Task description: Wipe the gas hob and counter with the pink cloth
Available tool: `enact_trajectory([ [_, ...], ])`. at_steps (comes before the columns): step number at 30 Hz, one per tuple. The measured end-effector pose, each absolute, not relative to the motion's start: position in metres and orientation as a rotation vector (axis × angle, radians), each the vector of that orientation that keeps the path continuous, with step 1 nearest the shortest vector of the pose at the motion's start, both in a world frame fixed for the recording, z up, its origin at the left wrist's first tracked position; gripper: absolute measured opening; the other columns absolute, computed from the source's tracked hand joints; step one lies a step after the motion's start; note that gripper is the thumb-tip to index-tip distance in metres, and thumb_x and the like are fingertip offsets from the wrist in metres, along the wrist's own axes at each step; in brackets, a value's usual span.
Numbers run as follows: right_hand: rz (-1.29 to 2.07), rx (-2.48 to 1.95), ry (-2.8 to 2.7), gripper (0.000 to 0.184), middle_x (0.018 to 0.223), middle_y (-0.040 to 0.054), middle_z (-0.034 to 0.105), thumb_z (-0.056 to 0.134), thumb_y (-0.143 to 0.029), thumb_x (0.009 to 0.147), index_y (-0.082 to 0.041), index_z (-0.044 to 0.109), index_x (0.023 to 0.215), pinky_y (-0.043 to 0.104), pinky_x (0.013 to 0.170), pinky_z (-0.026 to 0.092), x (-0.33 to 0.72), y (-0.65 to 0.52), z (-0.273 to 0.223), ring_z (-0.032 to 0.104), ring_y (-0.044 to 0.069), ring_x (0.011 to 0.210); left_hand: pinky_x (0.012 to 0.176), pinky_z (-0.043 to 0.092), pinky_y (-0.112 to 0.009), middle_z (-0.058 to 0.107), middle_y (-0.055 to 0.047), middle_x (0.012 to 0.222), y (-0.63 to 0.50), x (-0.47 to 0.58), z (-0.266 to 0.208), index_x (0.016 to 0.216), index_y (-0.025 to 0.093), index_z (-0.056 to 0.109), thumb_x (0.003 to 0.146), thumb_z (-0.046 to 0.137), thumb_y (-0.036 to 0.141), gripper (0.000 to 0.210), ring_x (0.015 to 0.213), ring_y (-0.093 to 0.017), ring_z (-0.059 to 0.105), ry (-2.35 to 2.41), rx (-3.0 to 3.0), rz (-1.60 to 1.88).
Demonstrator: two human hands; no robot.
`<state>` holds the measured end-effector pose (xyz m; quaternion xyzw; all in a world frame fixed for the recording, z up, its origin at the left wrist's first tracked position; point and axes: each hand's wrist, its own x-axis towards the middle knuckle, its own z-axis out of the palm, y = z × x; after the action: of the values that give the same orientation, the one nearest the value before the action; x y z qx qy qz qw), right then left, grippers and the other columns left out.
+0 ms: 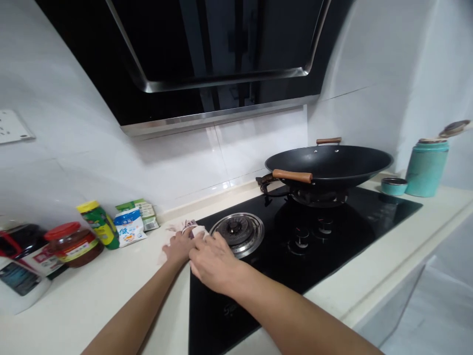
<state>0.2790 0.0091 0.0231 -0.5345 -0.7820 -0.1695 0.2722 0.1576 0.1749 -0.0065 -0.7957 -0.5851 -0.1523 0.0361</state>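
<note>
A pale pinkish cloth [200,230] with a dark pattern lies bunched at the left edge of the black gas stove [218,305], partly on the counter. My left hand [180,248] presses down on it, fingers bent over the fabric and thumb toward the counter. Close against it, my right hand [214,261] has its fingers curled onto the same cloth; its fingertips are partly hidden. Just beyond the right hand is the left burner [240,232], a round metal ring with a dark cap.
A large black wok [328,162] with wooden handles sits on the right burner, behind two knobs [301,237]. A teal jar [427,167] and small bowl [393,186] stand at right. Seasoning packets [130,228], a green bottle [99,224] and a red-lidded jar [74,244] line the left. The range hood [221,103] overhangs.
</note>
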Motion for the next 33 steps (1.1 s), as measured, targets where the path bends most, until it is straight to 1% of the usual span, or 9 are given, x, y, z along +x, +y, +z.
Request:
enact_trajectory([
  [3, -0.463, -1.436, -2.114, 0.022, 0.102, 0.0088, 0.065, 0.049, -0.028, 0.096, -0.016, 0.066, 0.095, 0.045, 0.102, 0.035, 0.278, 0.011, 0.02, 0.055, 0.025, 0.104, 0.091, 0.028, -0.069, 0.053, -0.019, 0.13, 0.194, 0.173, -0.005, 0.135, 0.015, 0.05, 0.089, 0.045, 0.068, 0.07, 0.116, -0.044, 0.044, -1.884, -2.362, -0.5],
  [6, -0.455, -1.485, -2.111, 0.023, 0.1, 0.0092, 0.066, 0.048, -0.029, 0.097, -0.016, 0.067, 0.095, 0.044, 0.098, 0.037, 0.283, 0.012, 0.023, 0.056, 0.025, 0.101, 0.091, 0.027, -0.07, 0.053, -0.02, 0.13, 0.195, 0.18, -0.003, 0.134, 0.013, 0.051, 0.089, 0.045, 0.067, 0.071, 0.115, -0.044, 0.044, -1.917, -2.327, -0.525],
  [10, -0.447, -1.503, -2.079, 0.024, 0.107, 0.0108, 0.065, 0.047, -0.028, 0.097, -0.014, 0.065, 0.105, 0.043, 0.096, 0.038, 0.289, 0.011, 0.03, 0.055, 0.025, 0.103, 0.096, 0.03, -0.066, 0.055, -0.015, 0.129, 0.165, 0.17, -0.004, 0.138, 0.024, 0.05, 0.099, 0.035, 0.047, 0.048, 0.12, -0.04, 0.047, -1.818, -2.422, -0.471],
  [13, -0.383, -1.54, -2.06, 0.024, 0.105, 0.0095, 0.066, 0.046, -0.026, 0.097, -0.016, 0.066, 0.104, 0.042, 0.095, 0.037, 0.292, 0.011, 0.031, 0.055, 0.024, 0.101, 0.102, 0.03, -0.061, 0.053, -0.013, 0.135, 0.125, 0.156, -0.007, 0.138, 0.028, 0.051, 0.097, 0.04, 0.037, 0.043, 0.125, -0.035, 0.048, -1.76, -2.456, -0.395],
  [18, -0.268, -1.604, -2.005, 0.029, 0.108, 0.0106, 0.065, 0.042, -0.028, 0.099, -0.016, 0.068, 0.101, 0.042, 0.096, 0.034, 0.295, 0.015, 0.025, 0.055, 0.024, 0.105, 0.109, 0.03, -0.053, 0.052, -0.01, 0.141, 0.047, 0.132, -0.017, 0.133, 0.03, 0.055, 0.093, 0.047, 0.046, 0.044, 0.129, -0.029, 0.048, -1.567, -2.511, -0.441],
  [21, -0.197, -1.594, -2.003, 0.032, 0.108, 0.0109, 0.065, 0.039, -0.029, 0.099, -0.016, 0.068, 0.097, 0.041, 0.095, 0.033, 0.293, 0.018, 0.021, 0.056, 0.024, 0.105, 0.111, 0.027, -0.054, 0.054, -0.008, 0.139, 0.009, 0.124, -0.017, 0.128, 0.032, 0.059, 0.09, 0.05, 0.047, 0.042, 0.129, -0.029, 0.048, -1.518, -2.574, -0.463],
  [28, -0.099, -1.545, -2.102, 0.035, 0.096, 0.007, 0.068, 0.042, -0.036, 0.098, -0.019, 0.069, 0.085, 0.034, 0.08, 0.036, 0.289, 0.019, 0.014, 0.061, 0.02, 0.091, 0.106, 0.026, -0.06, 0.055, -0.012, 0.132, -0.036, 0.125, 0.0, 0.125, 0.03, 0.062, 0.081, 0.059, 0.051, 0.049, 0.124, -0.036, 0.048, -1.595, -2.773, -0.375],
  [31, -0.068, -1.538, -2.105, 0.037, 0.092, 0.0054, 0.068, 0.041, -0.039, 0.099, -0.02, 0.068, 0.082, 0.032, 0.077, 0.035, 0.289, 0.02, 0.011, 0.061, 0.019, 0.088, 0.104, 0.028, -0.06, 0.057, -0.011, 0.127, -0.039, 0.122, 0.0, 0.12, 0.031, 0.065, 0.077, 0.063, 0.053, 0.048, 0.12, -0.037, 0.048, -1.545, -2.864, -0.466],
  [33, -0.026, -1.519, -2.085, 0.038, 0.092, 0.0046, 0.067, 0.04, -0.041, 0.099, -0.02, 0.067, 0.082, 0.031, 0.077, 0.035, 0.29, 0.021, 0.01, 0.06, 0.019, 0.088, 0.104, 0.029, -0.057, 0.059, -0.008, 0.122, -0.034, 0.116, -0.002, 0.114, 0.031, 0.065, 0.077, 0.063, 0.053, 0.043, 0.116, -0.034, 0.05, -1.54, -2.96, -0.646],
])
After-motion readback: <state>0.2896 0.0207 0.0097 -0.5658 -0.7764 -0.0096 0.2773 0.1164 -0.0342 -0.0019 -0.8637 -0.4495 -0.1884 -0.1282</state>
